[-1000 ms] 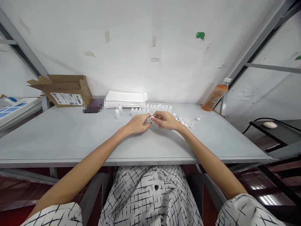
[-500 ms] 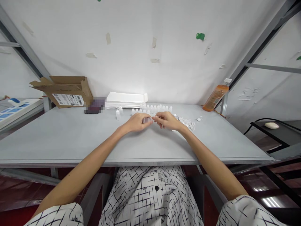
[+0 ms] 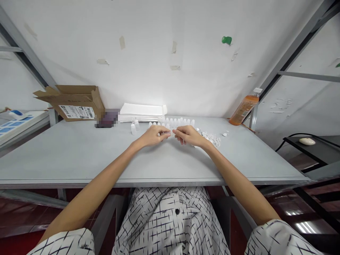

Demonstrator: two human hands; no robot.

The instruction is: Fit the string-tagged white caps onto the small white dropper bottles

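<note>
I have the left hand (image 3: 153, 136) in front of the stack of flat white sheets (image 3: 140, 114), a little to its right, its thumb and fingers closed round a small frosted plastic piece (image 3: 166, 132). The right hand (image 3: 186, 134), farther right of the stack, is curled, thumb and fingertips brought nearly together just beside the piece's end. I cannot tell whether it pinches anything, since its own fingers hide that. My reading is that the left hand steadies the piece to free the right for fine work at that end.

Beyond the hands, rows of frosted pieces (image 3: 180, 122) run from before the stack to its right: translucent, smooth, tapering upward. I judge they are lined up so they are easy to count and reach. Two loose frosted pieces (image 3: 133, 128) stand in front of the stack, apart from the rows.

A tangle of thin white loops (image 3: 213, 139) lies right of the stack, near the right hand, probably for quick picking. Farthest right of the stack is a clear bottle of orange liquid (image 3: 243, 110); left of it sits an open corrugated cardboard box (image 3: 77, 102).
</note>
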